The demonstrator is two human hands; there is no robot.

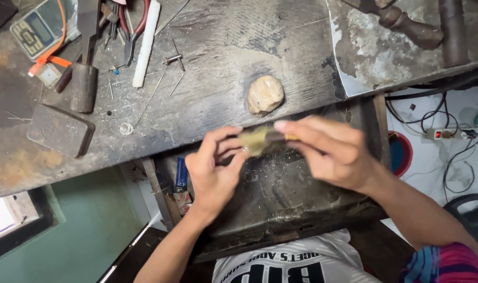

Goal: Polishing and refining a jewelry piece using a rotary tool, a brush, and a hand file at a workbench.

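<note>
Over the open drawer [281, 199] under the worn bench [223, 78], the left hand [213, 173] fingers pinch a small blurred yellowish piece [257, 140] while the right hand [328, 152] fingers pinch a thin tool against it, so work looks underway, not finished.

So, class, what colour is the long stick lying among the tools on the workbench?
White: the stick lies beside red-handled pliers, clearest in the head view.
</note>
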